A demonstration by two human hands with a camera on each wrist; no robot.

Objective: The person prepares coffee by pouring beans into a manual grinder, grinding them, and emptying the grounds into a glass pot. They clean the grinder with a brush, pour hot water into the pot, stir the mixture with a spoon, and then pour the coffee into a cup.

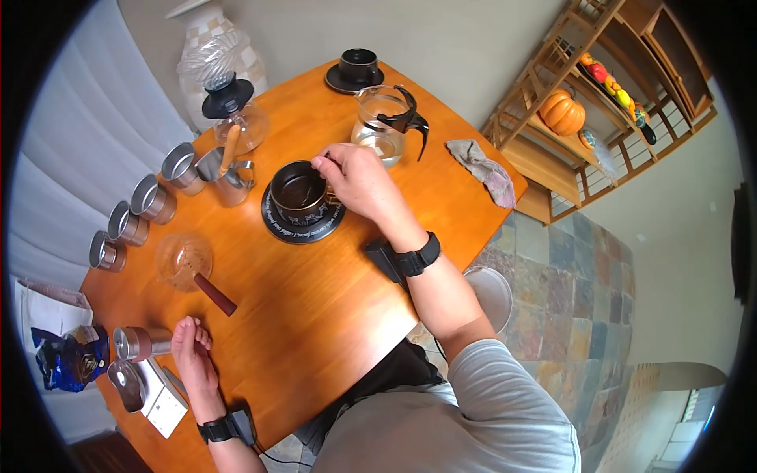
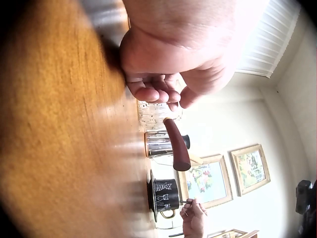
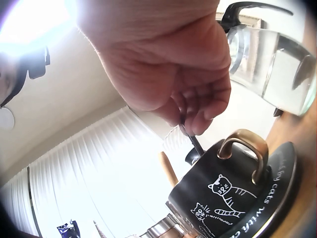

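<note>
My right hand (image 1: 359, 181) is over a black cup (image 3: 218, 183) with white cat drawings and a gold handle. The thumb and fingers pinch a thin dark spoon-like stick (image 3: 194, 141) that slants down into the cup; its lower end is hidden inside. Under the cup lies a black saucer (image 1: 300, 233) with white lettering. On the table at the near left rests my left hand (image 1: 195, 355), fingers loosely curled around nothing. Close to it are a steel cylinder with a brown band (image 1: 142, 344) and a clear glass vessel (image 1: 185, 256) with a dark red handle (image 1: 214, 295).
Several steel canisters (image 1: 154, 199) line the left edge, near a metal pitcher (image 1: 229, 183) with a wooden-handled tool. A glass carafe (image 1: 378, 130) holding clear liquid stands beyond the right hand. A cloth (image 1: 481, 169) lies right, another black cup (image 1: 359, 65) at the back.
</note>
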